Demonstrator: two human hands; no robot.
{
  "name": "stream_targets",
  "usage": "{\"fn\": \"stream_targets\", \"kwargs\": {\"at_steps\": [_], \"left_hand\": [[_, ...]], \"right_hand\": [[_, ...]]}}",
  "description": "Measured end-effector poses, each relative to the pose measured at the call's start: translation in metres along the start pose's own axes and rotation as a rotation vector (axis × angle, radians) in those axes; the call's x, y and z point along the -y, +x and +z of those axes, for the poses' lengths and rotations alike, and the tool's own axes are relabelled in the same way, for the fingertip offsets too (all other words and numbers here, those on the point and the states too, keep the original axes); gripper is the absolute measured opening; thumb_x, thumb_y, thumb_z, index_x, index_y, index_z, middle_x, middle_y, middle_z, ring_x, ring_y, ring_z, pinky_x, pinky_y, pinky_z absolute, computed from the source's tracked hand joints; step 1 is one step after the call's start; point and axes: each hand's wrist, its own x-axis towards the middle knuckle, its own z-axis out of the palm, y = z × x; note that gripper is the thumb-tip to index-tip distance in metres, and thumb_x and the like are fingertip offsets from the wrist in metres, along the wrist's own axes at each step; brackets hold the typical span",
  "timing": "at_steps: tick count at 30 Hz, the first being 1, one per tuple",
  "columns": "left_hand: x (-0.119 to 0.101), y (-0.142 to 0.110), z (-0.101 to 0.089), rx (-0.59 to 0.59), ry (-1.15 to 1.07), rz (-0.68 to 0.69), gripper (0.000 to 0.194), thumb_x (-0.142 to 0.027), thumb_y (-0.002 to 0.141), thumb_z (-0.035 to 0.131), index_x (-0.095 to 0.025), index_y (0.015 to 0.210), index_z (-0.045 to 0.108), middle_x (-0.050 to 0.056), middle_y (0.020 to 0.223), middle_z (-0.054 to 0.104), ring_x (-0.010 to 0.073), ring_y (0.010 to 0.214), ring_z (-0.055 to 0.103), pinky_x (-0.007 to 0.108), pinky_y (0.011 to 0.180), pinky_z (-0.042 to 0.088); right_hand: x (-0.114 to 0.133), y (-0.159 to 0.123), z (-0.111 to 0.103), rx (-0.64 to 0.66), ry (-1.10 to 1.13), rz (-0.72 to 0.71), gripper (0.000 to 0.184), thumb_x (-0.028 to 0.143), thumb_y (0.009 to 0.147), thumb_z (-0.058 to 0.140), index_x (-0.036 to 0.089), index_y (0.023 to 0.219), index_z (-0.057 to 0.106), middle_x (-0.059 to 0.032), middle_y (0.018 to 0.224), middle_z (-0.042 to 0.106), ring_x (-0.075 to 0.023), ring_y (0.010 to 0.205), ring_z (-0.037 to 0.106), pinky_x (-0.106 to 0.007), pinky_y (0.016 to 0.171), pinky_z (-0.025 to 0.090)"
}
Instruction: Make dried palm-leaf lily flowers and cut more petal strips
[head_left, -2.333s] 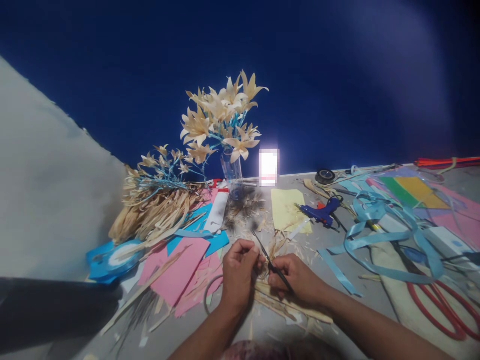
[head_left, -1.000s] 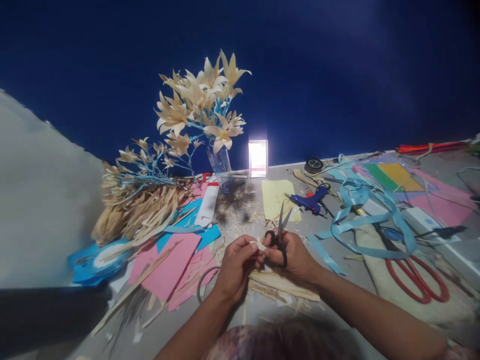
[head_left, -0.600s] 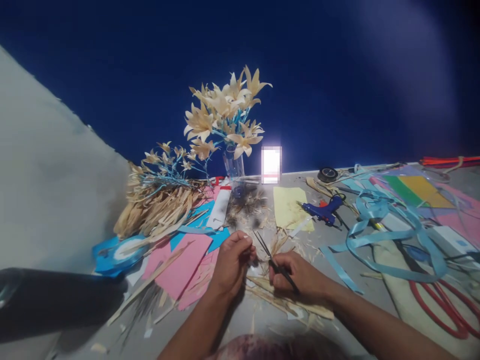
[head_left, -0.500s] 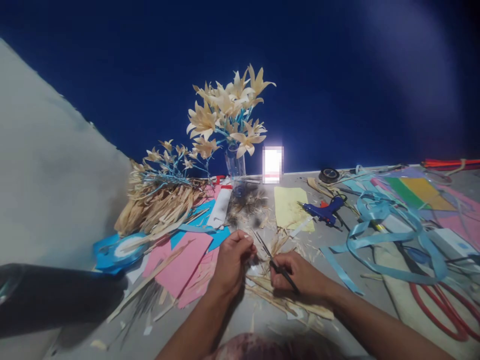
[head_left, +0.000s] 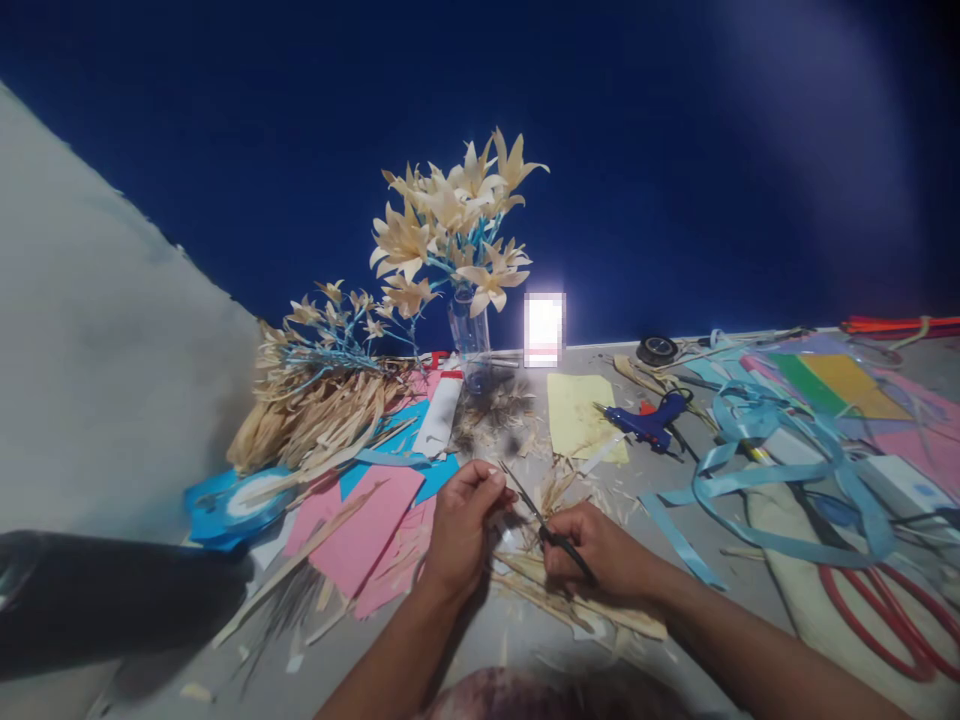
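Note:
My right hand grips a pair of dark scissors, whose blades point up and left toward my other hand. The blades look close together, with their tips near my left fingertips. My left hand is closed in a pinch; whatever its fingers hold is too small to make out. Beneath both hands lie dry straw-coloured husk strips and small scraps. Straight ahead, a clear vase holds cream husk flowers on light-blue stems.
A blue glue gun rests by a yellow sheet. Light-blue ribbon and red-handled scissors lie at right. Pink paper and a husk bundle are at left. A dark cylinder juts in at lower left.
The scissor blades have drawn together and sit slightly closer to my left fingertips. My left hand keeps its pinch in nearly the same place.

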Motion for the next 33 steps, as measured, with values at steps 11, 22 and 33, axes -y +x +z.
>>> {"fn": "stream_targets", "kwargs": {"at_steps": [11, 22, 33], "left_hand": [[-0.0018, -0.0008, 0.0015, -0.008, -0.049, -0.048, 0.022, -0.028, 0.07, 0.08, -0.017, 0.073, 0.062, -0.002, 0.062, 0.064, 0.012, 0.06, 0.062, 0.023, 0.064, 0.05], [-0.0064, -0.0031, 0.004, 0.018, -0.094, -0.062, 0.015, -0.02, 0.067, 0.076, -0.017, 0.068, 0.062, -0.003, 0.059, 0.062, 0.011, 0.058, 0.06, 0.022, 0.062, 0.05], [-0.003, -0.0013, 0.0028, 0.058, -0.053, -0.078, 0.012, -0.019, 0.068, 0.072, -0.017, 0.068, 0.061, -0.002, 0.058, 0.064, 0.0122, 0.055, 0.062, 0.023, 0.061, 0.049]], "right_hand": [[-0.0059, -0.0002, -0.0033, 0.023, -0.004, -0.015, 0.048, 0.058, 0.071, 0.073, 0.017, 0.054, 0.056, 0.0026, 0.044, 0.052, -0.0082, 0.041, 0.041, -0.019, 0.041, 0.028], [-0.0084, 0.0003, -0.0069, 0.051, 0.015, -0.031, 0.05, 0.06, 0.072, 0.073, 0.016, 0.054, 0.056, 0.0017, 0.044, 0.053, -0.0082, 0.039, 0.043, -0.019, 0.04, 0.028], [-0.008, -0.0004, -0.0052, 0.073, 0.015, -0.02, 0.047, 0.057, 0.074, 0.07, 0.017, 0.056, 0.052, 0.002, 0.046, 0.053, -0.0082, 0.04, 0.043, -0.019, 0.04, 0.029]]}}
